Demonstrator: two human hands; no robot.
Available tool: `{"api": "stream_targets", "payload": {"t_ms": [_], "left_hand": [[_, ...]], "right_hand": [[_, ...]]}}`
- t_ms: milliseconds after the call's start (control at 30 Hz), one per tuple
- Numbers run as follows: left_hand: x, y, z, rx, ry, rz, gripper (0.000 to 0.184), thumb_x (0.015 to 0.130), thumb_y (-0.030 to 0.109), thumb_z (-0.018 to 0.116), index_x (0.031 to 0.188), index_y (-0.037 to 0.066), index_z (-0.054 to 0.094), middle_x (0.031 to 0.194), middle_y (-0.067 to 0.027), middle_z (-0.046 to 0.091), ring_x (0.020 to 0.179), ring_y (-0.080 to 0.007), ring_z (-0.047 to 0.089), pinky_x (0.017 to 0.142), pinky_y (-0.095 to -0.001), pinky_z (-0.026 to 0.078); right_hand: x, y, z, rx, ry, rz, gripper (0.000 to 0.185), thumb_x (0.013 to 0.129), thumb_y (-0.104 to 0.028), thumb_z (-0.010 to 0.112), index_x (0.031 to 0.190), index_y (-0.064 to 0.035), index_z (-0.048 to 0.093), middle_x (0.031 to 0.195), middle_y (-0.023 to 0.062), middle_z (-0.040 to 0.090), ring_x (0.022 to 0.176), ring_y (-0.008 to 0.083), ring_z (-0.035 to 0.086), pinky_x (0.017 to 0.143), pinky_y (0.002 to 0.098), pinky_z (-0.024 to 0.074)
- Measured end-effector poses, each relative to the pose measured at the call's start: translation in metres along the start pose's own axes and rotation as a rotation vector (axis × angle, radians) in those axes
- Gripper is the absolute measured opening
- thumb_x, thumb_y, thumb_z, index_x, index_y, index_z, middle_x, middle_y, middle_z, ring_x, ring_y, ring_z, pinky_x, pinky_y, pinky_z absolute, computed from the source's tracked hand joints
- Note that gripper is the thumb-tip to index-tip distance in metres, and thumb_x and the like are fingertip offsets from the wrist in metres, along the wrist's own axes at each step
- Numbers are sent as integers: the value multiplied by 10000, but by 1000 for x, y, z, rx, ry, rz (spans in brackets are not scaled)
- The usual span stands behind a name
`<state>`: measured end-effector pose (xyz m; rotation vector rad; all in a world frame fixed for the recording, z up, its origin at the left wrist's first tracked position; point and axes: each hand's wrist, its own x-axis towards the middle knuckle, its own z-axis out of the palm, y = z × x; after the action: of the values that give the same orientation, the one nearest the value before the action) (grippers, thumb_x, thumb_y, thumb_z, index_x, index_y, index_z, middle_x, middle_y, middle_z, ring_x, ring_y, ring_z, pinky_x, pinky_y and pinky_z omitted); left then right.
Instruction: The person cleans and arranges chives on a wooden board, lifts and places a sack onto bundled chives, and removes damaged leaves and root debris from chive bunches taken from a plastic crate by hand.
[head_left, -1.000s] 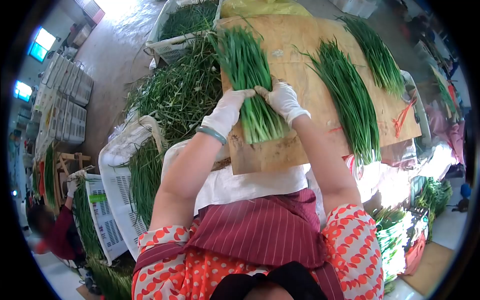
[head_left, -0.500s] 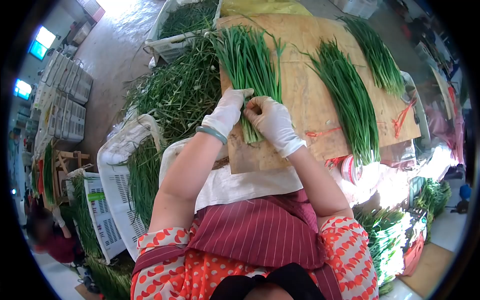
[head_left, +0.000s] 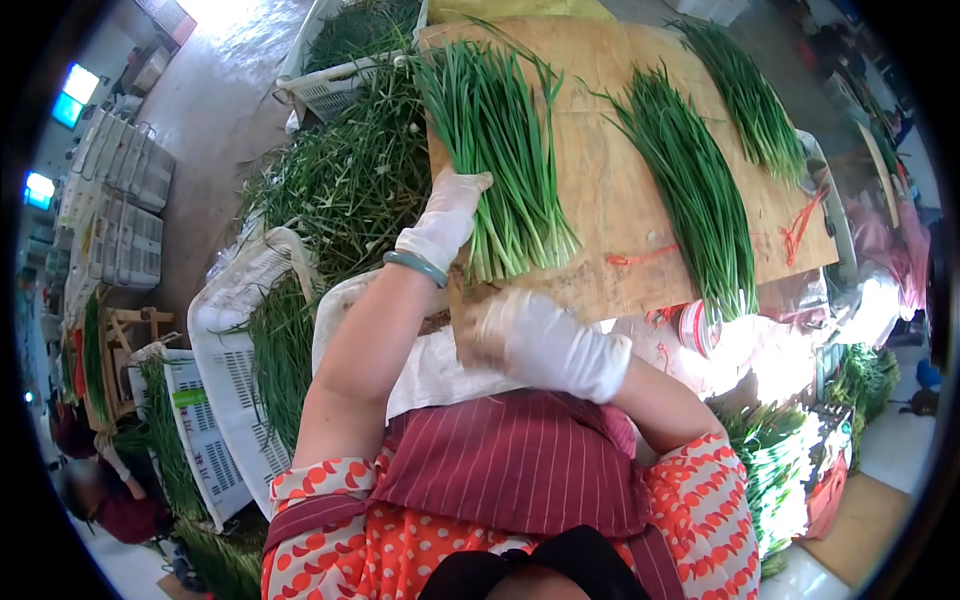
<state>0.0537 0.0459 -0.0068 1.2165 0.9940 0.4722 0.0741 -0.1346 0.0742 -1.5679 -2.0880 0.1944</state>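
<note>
Left fingers (head_left: 480,182) clasped around green stalks (head_left: 508,165), right fingers (head_left: 492,328) blurred, state unclear; crate label (head_left: 190,398) unreadable.

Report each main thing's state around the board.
Left chive bunch: fanned
Middle chive bunch: flat, ends overhanging
Right chive bunch: flat
Left hand: gloved, touching left chive bunch
Right hand: gloved, blurred, apart from bunches
Wooden board: partly covered
Right red string: crumpled
Upper crate: holds greens
</note>
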Motion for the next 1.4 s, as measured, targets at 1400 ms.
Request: {"api": "stream_targets", "payload": {"t_ms": [1400], "left_hand": [[-25, 21, -7, 54, 41, -124, 597, 715, 318, 739, 1192, 63, 488, 1159, -84, 545, 1050, -206, 502, 885, -322, 390]], "right_hand": [[-20, 98, -1, -399, 435, 878, 234, 831, -257, 545, 934, -70, 641, 686, 98, 627, 670, 262, 622, 595, 383, 477]]}}
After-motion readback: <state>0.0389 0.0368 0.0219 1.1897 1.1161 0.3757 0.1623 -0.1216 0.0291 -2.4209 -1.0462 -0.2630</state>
